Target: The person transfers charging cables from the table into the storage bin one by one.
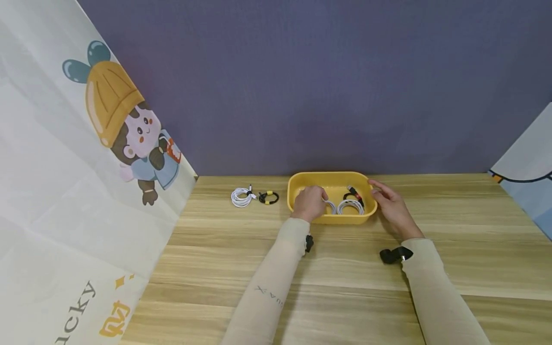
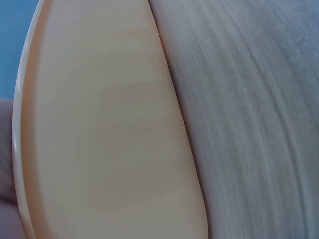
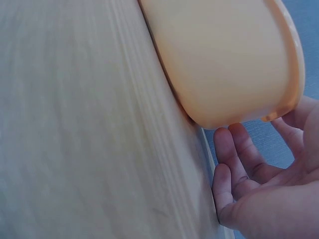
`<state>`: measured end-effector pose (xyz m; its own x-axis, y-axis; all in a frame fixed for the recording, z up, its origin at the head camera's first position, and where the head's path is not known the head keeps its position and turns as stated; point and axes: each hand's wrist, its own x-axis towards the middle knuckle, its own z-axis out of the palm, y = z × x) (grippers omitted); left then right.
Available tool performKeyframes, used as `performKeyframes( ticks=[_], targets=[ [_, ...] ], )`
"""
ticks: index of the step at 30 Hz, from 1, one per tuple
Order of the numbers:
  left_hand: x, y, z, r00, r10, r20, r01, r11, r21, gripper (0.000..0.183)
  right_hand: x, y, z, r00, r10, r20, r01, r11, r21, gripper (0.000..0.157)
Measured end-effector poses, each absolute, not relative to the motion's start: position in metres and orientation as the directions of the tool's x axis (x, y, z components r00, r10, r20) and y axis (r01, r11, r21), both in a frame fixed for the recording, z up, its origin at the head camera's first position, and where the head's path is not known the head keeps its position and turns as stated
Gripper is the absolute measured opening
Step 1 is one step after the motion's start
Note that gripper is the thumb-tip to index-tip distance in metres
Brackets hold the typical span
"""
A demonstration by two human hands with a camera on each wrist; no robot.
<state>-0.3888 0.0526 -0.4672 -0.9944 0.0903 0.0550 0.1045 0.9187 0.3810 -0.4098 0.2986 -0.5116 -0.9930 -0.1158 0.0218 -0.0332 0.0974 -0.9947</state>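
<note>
Reaching into a yellow tray (image 1: 297, 184) on the wooden bench (image 1: 345, 278), both hands at work.

Far left on the bench: a white coiled cable (image 1: 241, 197), and just beside it a small black coil with yellow ties (image 1: 269, 197), both lying well clear of the tray. Left hand (image 1: 308, 203) is inside the tray's left half, fingers curled over a white coil (image 1: 331, 207); cannot tell whether it actually pinches it. Next right in the tray: another white coil (image 1: 350, 206), with a black cable with a red end (image 1: 353, 193) behind it. Right hand (image 1: 390, 203) sits at the tray's right rim, fingers relaxed and spread, fingertips (image 3: 225, 144) near the outer wall, gripping nothing.
</note>
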Motion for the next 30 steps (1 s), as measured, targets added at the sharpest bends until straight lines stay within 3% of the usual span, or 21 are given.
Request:
performKeyframes(
  ticks=[5, 22, 30],
  targets=[
    [-0.3881, 0.0526, -0.4672, -0.995, 0.088, 0.048, 0.1, 0.92, 0.379, 0.021, -0.4086, 0.2984, -0.5103, -0.993, -0.114, 0.029, -0.047, 0.164, -0.985, 0.052],
    [-0.3892, 0.0522, -0.4672, -0.995, 0.089, 0.036, 0.096, 0.902, 0.422, 0.024, -0.4085, 0.2986, -0.5103, -0.993, -0.118, 0.009, -0.022, 0.112, -0.993, 0.051],
    [-0.3897, 0.0528, -0.4675, -0.994, 0.092, 0.053, 0.105, 0.902, 0.419, 0.023, -0.4083, 0.2989, -0.51, -0.992, -0.127, 0.011, -0.031, 0.161, -0.987, 0.051]
  ],
)
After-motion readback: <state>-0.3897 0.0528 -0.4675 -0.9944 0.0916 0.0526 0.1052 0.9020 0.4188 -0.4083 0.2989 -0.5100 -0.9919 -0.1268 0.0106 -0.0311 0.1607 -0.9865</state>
